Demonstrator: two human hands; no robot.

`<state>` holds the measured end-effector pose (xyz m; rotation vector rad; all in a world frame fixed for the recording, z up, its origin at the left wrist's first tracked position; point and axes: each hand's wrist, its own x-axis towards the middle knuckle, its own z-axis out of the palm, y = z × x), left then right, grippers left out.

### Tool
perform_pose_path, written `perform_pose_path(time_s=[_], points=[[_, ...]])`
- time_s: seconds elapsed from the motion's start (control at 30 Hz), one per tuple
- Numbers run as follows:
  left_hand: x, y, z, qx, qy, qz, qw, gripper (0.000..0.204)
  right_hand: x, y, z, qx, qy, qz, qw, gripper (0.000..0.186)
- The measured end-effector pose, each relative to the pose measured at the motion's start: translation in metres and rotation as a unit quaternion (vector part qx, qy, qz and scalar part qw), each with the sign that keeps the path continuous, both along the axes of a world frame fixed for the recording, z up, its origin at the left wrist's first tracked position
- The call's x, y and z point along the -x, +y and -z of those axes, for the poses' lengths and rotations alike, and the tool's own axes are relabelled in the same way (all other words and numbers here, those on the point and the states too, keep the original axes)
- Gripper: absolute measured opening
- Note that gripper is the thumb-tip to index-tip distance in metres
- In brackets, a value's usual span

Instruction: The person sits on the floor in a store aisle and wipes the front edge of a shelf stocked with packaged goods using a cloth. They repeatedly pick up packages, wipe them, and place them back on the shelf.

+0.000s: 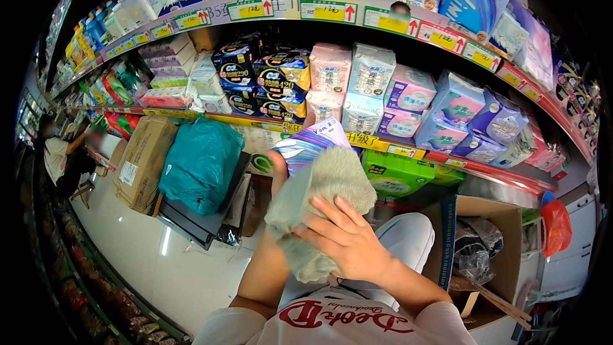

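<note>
A purple, blue and white soft package (313,140) is upright in front of me, gripped by my left hand (279,174). The thumb shows at the package's left edge; a fingertip pokes up behind its top, and the cloth hides the rest of that hand. My right hand (343,237) presses a grey-green cloth (325,185) against the package's front, its fingers lying over the folds. The cloth covers the package's lower part and hangs down over my left wrist. Just beyond is a shelf of sanitary-pad packs, with pink (330,67) and pale blue (372,70) ones nearest.
Left of me, a teal plastic bag (201,166) rests on dark flat panels beside a brown carton (145,163). An open cardboard box (498,217) with clear plastic inside stands at my right. A green package (397,176) sits under the shelf. Another person (60,156) is far left.
</note>
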<state>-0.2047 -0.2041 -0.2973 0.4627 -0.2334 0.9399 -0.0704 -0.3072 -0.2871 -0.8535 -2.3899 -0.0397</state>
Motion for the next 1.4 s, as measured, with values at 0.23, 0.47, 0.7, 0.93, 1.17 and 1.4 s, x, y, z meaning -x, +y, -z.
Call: perform_pose_path(time_s=[0.23,0.47,0.7,0.93,1.17,1.4], points=[[0.010,-0.005,0.007,-0.196,0.325,-0.276,0.883,0.118,-0.031,-0.008,0.000,0.367,0.772,0.010,0.519,0.045],[-0.011,-0.017,-0.001,-0.491,0.512,-0.361,0.605,0.094,-0.027,0.018,-0.022,0.176,0.236,0.068,0.953,0.052],[-0.010,-0.023,-0.006,-0.258,0.333,-0.199,0.885,0.139,-0.061,0.027,0.022,0.453,0.761,0.004,0.464,0.057],[-0.036,-0.030,-0.006,-0.305,0.422,-0.427,0.739,0.110,-0.045,0.019,0.049,0.275,0.654,0.238,0.663,0.052],[-0.052,-0.063,0.001,-0.187,0.354,-0.407,0.821,0.085,-0.032,0.016,0.024,0.366,0.814,0.056,0.447,0.058],[-0.056,-0.036,0.003,0.041,0.285,-0.492,0.822,0.054,-0.009,0.011,0.028,0.395,0.831,0.064,0.388,0.050]])
